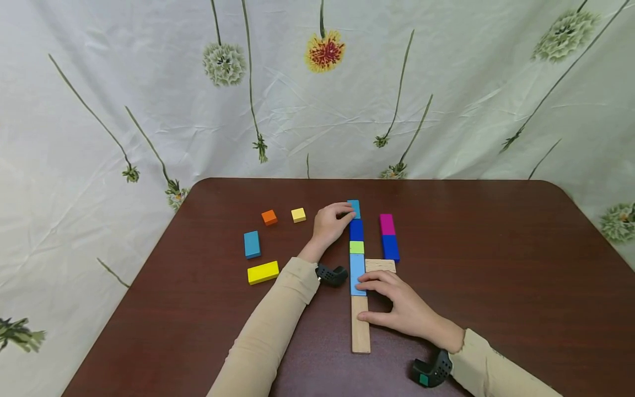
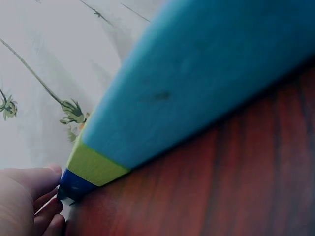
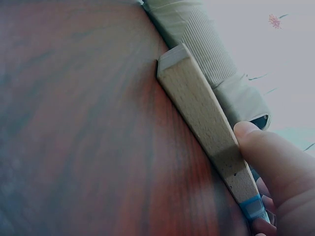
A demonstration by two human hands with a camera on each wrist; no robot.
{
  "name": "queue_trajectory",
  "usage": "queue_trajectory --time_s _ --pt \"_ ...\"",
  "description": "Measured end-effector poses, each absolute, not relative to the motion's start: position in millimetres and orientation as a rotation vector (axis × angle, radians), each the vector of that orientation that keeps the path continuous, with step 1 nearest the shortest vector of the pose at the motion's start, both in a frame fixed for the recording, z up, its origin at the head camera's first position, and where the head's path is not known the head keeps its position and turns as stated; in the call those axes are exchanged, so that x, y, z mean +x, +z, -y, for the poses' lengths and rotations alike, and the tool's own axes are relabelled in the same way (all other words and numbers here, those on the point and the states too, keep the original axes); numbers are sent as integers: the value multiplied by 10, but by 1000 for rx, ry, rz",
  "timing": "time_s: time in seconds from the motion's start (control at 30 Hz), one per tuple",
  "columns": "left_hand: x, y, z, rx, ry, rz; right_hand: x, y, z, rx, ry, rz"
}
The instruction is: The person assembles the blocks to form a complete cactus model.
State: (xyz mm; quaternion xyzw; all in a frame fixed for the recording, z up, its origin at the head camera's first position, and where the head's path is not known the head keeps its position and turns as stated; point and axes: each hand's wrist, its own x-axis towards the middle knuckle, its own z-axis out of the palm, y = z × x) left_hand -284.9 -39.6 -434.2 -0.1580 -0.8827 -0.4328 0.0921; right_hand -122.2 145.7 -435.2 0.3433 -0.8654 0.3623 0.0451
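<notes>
A straight row of blocks runs away from me: a plain wooden block [image 1: 360, 336], a long light blue block [image 1: 355, 264], a light green block [image 1: 356, 247], a dark blue block [image 1: 356, 230] and a blue block [image 1: 356, 210] at the far end. My left hand [image 1: 329, 221] touches the left side of that far blue block with thumb and fingertips. My right hand [image 1: 404, 303] lies at the row's right side. Its fingers [image 1: 379, 278] reach onto the light blue block, while the thumb [image 3: 246, 130] touches the wooden block's side.
Right of the row, a second wooden block [image 1: 380, 266] lies crosswise below a dark blue block [image 1: 390, 248] and a magenta block [image 1: 387, 224]. Scattered left are an orange block [image 1: 269, 217], a small yellow block [image 1: 299, 215], a blue block [image 1: 252, 245] and a long yellow block [image 1: 263, 273].
</notes>
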Motion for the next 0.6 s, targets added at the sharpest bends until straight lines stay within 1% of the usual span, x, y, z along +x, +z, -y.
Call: queue_trajectory --time_s 0.6 --pt "-2833 -4320 398 -554 -1202 2703 -1223 -4359 -1456 1055 1116 2634"
